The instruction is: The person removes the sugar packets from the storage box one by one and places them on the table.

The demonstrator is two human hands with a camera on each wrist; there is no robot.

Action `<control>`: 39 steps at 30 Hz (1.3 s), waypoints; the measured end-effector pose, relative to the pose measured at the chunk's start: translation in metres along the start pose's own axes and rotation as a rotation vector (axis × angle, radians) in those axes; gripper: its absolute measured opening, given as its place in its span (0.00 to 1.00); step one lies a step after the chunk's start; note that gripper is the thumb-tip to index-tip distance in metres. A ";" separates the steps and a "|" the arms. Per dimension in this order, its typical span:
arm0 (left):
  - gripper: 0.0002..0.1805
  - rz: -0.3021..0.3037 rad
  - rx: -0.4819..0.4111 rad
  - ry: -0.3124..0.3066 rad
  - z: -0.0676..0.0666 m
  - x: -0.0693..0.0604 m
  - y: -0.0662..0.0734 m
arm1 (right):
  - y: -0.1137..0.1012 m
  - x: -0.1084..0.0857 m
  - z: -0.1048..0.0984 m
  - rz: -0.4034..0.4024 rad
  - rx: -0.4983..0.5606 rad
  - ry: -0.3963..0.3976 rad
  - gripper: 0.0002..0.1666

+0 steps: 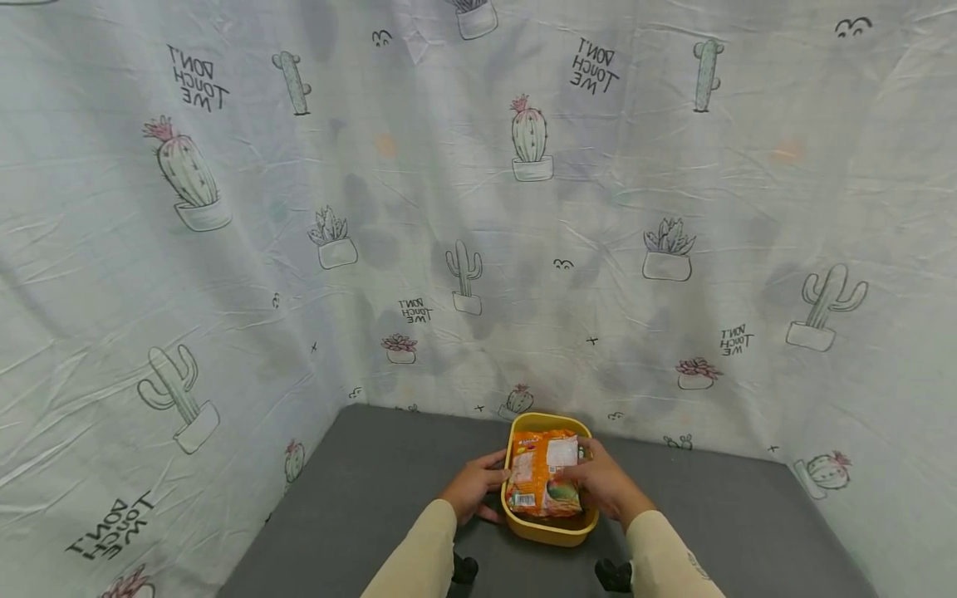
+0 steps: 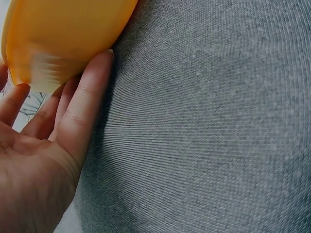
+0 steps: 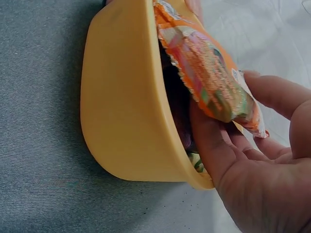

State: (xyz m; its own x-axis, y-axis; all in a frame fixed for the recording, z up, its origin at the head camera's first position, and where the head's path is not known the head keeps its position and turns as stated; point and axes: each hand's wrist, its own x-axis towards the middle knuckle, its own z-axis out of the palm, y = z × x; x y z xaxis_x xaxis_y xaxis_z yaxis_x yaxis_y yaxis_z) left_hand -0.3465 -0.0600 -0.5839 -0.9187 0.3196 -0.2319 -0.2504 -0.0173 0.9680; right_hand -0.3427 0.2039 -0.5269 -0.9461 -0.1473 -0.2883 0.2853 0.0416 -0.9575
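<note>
- We count one orange packet (image 1: 532, 482), within the mouth of the yellow container; in the right wrist view it sits tilted, one edge above the rim.
- Our right hand (image 1: 604, 482) pinches that packet's side, thumb above and fingers beneath, a hold that we judge keeps its loose wrapper under control.
- Under the packet we make out a dark thing (image 3: 179, 109) and a small patterned thing (image 3: 196, 161); with the packet covering them, we cannot tell how many lie there.
- There is one yellow container (image 1: 549, 536), standing upright on the table, presumably so that its contents stay in.
- Our left hand (image 1: 474, 484) has its digits spread apart against the container's outer wall and rim, not clamped on anything, probably to stop it sliding.
- Two pale sleeves (image 1: 419, 548) reach in, one per arm, with two black objects (image 1: 465, 570) near the cuffs.
- One grey table (image 1: 404, 457) supports everything; behind it hangs a cactus-print cloth (image 1: 419, 191), likely a screen, bearing several potted plants.
</note>
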 end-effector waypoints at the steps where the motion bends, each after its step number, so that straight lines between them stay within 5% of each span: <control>1: 0.36 -0.001 -0.001 0.003 0.000 -0.001 0.000 | 0.000 -0.001 0.001 -0.009 -0.003 -0.003 0.60; 8: 0.36 -0.001 -0.010 0.012 0.004 -0.004 0.000 | -0.002 -0.011 0.003 -0.072 -0.031 -0.017 0.60; 39: 0.33 0.010 0.008 0.059 0.020 -0.025 -0.007 | -0.004 -0.031 0.000 -0.096 -0.035 0.062 0.55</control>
State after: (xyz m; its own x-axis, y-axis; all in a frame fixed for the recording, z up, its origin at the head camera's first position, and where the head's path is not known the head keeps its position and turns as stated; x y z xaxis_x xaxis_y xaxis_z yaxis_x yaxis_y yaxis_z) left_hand -0.3156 -0.0493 -0.5828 -0.9376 0.2635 -0.2271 -0.2388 -0.0129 0.9710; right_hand -0.3143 0.2079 -0.5144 -0.9769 -0.0912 -0.1934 0.1880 0.0646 -0.9801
